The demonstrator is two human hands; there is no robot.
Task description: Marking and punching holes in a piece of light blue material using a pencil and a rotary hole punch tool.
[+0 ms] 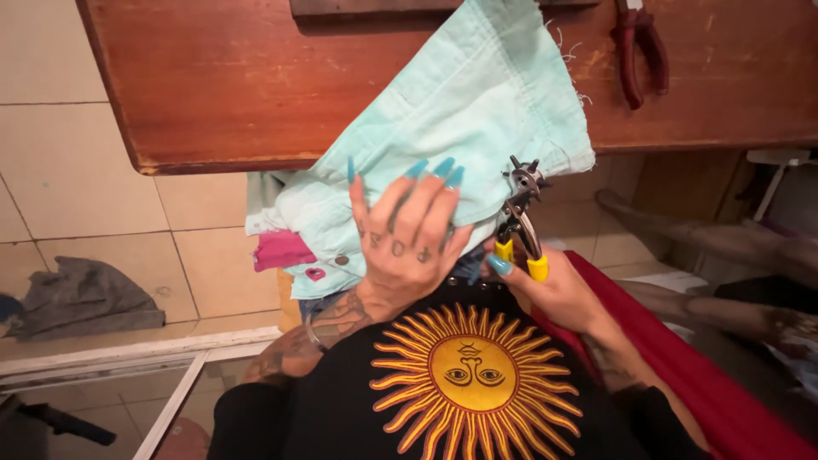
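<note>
Left hand flat on the mint cloth, fingers spread and pressing it down, nothing gripped, long teal nails pointing to 12 o'clock. Right hand closed around the yellow-tipped handles of a punch, at 3 o'clock of the left hand, just beside it. Punch head, a small metal wheel with spikes, tilted up toward 12 o'clock, at the cloth's lower right edge; touching or not, cannot tell. Cloth draped from the desk edge down toward the lap, upper part lying on the wood, lower part hanging, with a metal snap and a pink patch at 9 o'clock of the left hand. Red pliers on the desk at 1 o'clock, well apart from the hands. Grey rag on the tiled floor at 9 o'clock. Black shirt with an orange sun print at 6 o'clock; red fabric along the right forearm.
</note>
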